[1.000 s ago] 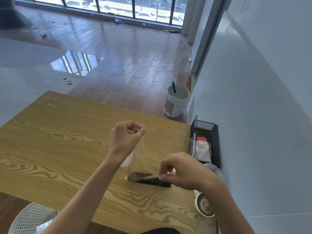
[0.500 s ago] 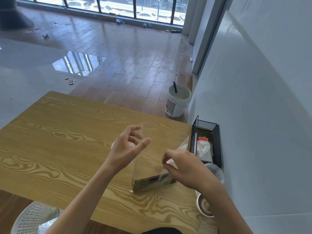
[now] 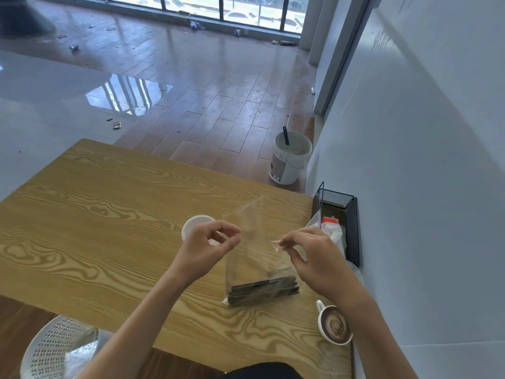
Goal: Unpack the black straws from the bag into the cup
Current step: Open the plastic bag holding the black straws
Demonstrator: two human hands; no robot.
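Both hands pinch the clear bag (image 3: 254,253) upright near the table's (image 3: 90,214) right edge: left hand (image 3: 210,248), right hand (image 3: 308,255). Black straws (image 3: 263,291) lie at its bottom; cup (image 3: 195,228) behind.

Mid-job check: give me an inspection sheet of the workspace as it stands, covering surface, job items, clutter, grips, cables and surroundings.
Surface: wooden table, wood-grain top, set against the white wall.
Job's things: clear bag standing upright on the table; black straws lying stacked in its bottom; white cup behind the left hand, no straws seen in it.
Clutter: black mesh tray with tissues by the wall; coffee mug at the near right edge.
Grips: left hand pinches the bag's upper left edge; right hand pinches its upper right edge.
Cables: nothing seen.
Surroundings: white bucket on the plank floor; white perforated chair at lower left; windows along the far side.
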